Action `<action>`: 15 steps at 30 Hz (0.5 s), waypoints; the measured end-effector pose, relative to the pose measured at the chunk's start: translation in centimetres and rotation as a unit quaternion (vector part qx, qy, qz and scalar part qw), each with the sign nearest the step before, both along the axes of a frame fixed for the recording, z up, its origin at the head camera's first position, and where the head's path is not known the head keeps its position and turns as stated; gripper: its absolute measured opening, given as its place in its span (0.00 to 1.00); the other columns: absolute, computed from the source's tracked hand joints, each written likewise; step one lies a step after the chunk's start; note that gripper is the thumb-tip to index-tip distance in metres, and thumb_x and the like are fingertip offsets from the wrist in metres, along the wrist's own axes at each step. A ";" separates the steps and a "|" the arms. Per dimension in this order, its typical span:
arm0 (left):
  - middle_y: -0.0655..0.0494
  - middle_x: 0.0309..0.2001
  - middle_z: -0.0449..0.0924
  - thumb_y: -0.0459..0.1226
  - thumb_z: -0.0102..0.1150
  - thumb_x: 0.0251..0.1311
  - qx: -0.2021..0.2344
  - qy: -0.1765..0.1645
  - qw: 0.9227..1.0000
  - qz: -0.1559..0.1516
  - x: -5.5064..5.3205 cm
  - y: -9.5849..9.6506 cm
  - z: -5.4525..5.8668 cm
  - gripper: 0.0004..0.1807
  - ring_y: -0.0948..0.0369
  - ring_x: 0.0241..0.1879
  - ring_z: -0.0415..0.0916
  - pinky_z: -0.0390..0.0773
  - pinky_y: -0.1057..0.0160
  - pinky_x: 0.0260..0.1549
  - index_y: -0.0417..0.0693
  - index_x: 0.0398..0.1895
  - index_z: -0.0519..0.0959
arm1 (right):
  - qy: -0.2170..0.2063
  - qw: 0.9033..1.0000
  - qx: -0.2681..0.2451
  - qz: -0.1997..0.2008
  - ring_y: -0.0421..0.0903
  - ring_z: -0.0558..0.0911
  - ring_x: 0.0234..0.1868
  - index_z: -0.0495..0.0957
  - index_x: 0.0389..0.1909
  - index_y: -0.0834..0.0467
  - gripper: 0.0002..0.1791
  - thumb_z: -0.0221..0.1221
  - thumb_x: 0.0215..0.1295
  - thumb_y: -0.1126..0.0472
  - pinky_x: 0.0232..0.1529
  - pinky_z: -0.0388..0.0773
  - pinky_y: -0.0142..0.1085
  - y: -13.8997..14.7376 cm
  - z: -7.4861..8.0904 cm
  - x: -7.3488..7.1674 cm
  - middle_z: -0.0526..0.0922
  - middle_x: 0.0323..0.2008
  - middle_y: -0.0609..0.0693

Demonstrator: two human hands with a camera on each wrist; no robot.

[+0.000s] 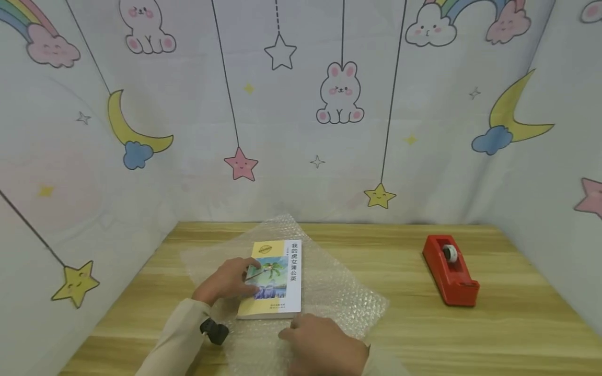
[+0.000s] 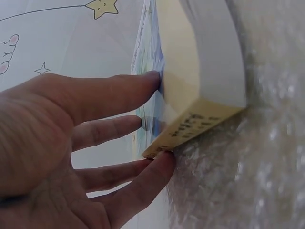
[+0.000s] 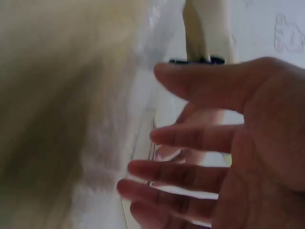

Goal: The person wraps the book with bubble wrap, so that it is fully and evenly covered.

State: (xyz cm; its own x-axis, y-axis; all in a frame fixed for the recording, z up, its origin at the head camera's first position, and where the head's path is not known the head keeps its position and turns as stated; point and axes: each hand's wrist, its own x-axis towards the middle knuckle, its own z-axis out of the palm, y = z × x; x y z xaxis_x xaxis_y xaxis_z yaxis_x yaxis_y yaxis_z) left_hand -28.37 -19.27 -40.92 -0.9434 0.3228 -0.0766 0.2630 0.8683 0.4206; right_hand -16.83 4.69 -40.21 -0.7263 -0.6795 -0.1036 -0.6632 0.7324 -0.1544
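A paperback book (image 1: 293, 292) with a yellow and white cover lies face up on a clear sheet of bubble wrap (image 1: 338, 282). My left hand (image 1: 229, 280) rests on the book's left side. In the left wrist view, the thumb (image 2: 119, 95) and one finger touch the cover, while other fingertips (image 2: 164, 162) are at the yellow spine. Nearer the front, my right hand (image 1: 324, 344) is over the bubble wrap, just below the book's lower edge. Seen from the right wrist, its fingers (image 3: 176, 176) extend with nothing visible between them and the thumb.
A red tape dispenser (image 1: 453, 271) with a roll of tape (image 1: 450, 253) stands at the right on the wooden table (image 1: 400, 245). A printed cloth backdrop (image 1: 301, 130) rises behind the table and along both sides.
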 end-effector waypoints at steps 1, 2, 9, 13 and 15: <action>0.47 0.51 0.82 0.40 0.75 0.52 0.003 -0.001 1.000 0.000 0.0 0.0 0.0 0.28 0.53 0.48 0.78 0.78 0.48 0.50 0.46 0.57 0.79 | 0.009 0.999 0.008 0.039 0.35 0.77 0.41 0.82 0.53 0.40 0.21 0.67 0.59 0.43 0.34 0.75 0.29 0.1 -0.2 0.2 0.82 0.43 0.38; 0.47 0.51 0.81 0.40 0.75 0.52 0.006 -0.004 1.000 0.000 -0.1 0.0 0.0 0.28 0.52 0.49 0.78 0.78 0.47 0.50 0.46 0.57 0.79 | 0.021 0.996 0.009 0.081 0.35 0.78 0.44 0.81 0.56 0.39 0.21 0.65 0.62 0.42 0.37 0.76 0.28 0.2 -0.5 0.4 0.82 0.46 0.39; 0.47 0.53 0.81 0.41 0.77 0.50 0.018 -0.017 0.999 0.022 -0.4 -0.1 0.0 0.29 0.51 0.51 0.78 0.78 0.47 0.52 0.49 0.56 0.79 | 0.112 0.967 -0.029 0.227 0.50 0.77 0.63 0.72 0.67 0.42 0.25 0.50 0.74 0.39 0.50 0.81 0.34 1.4 -2.4 0.9 0.76 0.64 0.52; 0.48 0.52 0.81 0.42 0.78 0.49 0.025 -0.021 0.999 0.023 -0.3 -0.4 -0.1 0.29 0.52 0.51 0.78 0.78 0.48 0.52 0.50 0.55 0.80 | 0.138 0.970 -0.014 0.202 0.52 0.78 0.64 0.72 0.68 0.42 0.28 0.46 0.74 0.35 0.47 0.83 0.38 1.8 -2.7 0.9 0.77 0.64 0.51; 0.48 0.52 0.81 0.42 0.78 0.48 0.032 -0.023 0.999 0.022 -0.3 -0.5 -0.1 0.29 0.53 0.51 0.78 0.78 0.48 0.52 0.50 0.55 0.80 | 0.133 0.973 -0.002 0.187 0.49 0.79 0.63 0.72 0.67 0.42 0.30 0.46 0.73 0.33 0.47 0.83 0.38 2.0 -2.6 0.8 0.78 0.63 0.48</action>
